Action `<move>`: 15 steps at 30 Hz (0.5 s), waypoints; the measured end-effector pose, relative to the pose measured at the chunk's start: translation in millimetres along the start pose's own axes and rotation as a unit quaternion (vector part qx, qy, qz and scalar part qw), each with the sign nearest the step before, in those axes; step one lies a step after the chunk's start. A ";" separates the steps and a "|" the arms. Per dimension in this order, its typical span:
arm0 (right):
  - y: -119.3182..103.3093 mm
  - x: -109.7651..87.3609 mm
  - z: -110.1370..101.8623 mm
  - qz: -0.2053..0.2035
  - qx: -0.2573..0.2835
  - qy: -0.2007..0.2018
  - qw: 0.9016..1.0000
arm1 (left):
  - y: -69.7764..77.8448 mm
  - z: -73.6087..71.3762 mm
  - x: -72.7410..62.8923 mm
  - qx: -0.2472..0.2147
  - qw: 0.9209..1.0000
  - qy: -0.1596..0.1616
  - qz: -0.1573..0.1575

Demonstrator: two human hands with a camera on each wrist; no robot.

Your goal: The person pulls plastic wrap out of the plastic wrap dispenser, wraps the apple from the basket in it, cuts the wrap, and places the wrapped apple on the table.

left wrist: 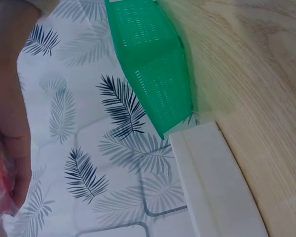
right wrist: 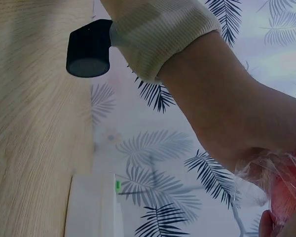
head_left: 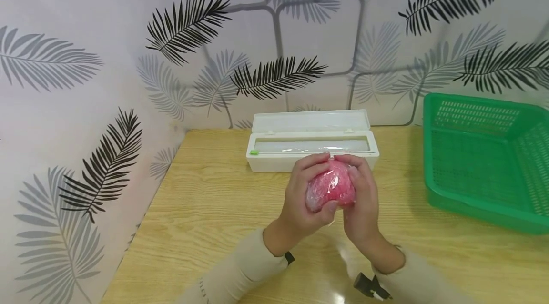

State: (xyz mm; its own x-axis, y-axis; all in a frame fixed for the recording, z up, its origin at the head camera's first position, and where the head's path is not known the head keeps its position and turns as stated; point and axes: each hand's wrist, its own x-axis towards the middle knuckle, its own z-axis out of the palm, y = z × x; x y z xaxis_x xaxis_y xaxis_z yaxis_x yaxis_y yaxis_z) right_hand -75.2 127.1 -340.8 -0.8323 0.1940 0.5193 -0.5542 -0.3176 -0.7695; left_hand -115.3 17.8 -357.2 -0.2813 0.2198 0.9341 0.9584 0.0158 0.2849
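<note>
A pink-red round thing [head_left: 332, 184], wrapped in shiny clear plastic film, is held up between both hands above the table. My left hand [head_left: 297, 201] curls round its left side, with the thumb across the lower front. From the right, my right hand [head_left: 363, 201] grips it with bent fingers. What exactly lies under the film cannot be told. Loose, crumpled film [right wrist: 259, 173] sticks out beside the hand in the right wrist view. Just behind the hands stands a white cling film dispenser [head_left: 270, 163], its lid raised and a roll inside.
A green plastic basket [head_left: 467, 206] stands on the right of the wooden table [head_left: 206, 208]. A leaf-patterned wall covering [head_left: 240, 23] rises behind the table and along its left side. A small green slider [head_left: 254, 152] sits at the dispenser's left end.
</note>
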 end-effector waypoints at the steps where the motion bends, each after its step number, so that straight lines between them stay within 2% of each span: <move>1: -0.1 -1.4 1.3 -0.009 0.006 0.002 1.000 | 0.9 0.8 0.8 0.005 1.000 0.009 0.018; 4: -0.1 -5.1 5.4 -0.029 0.017 0.002 0.999 | 2.9 1.9 3.0 0.013 0.997 0.040 0.063; 7: 0.2 -5.9 8.5 -0.033 0.000 0.010 0.999 | 3.5 2.4 3.8 0.012 0.994 0.063 0.084; 12: 0.5 -3.5 8.7 -0.016 -0.036 0.017 0.999 | 0.7 5.0 -0.2 -0.001 0.995 0.074 0.071; 15: 0.9 -3.3 7.8 0.005 -0.037 0.021 0.999 | -0.7 5.4 -3.1 -0.003 0.996 0.065 0.052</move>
State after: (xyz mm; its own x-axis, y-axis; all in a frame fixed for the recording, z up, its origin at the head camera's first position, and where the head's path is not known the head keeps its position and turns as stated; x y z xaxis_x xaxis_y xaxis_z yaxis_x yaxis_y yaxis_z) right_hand -72.9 119.0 -340.4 -0.8373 0.2303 0.4959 -0.5434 -0.2503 -0.8013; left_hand -114.8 22.3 -361.4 -0.1844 0.0911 0.9786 0.9826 -0.0071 0.1858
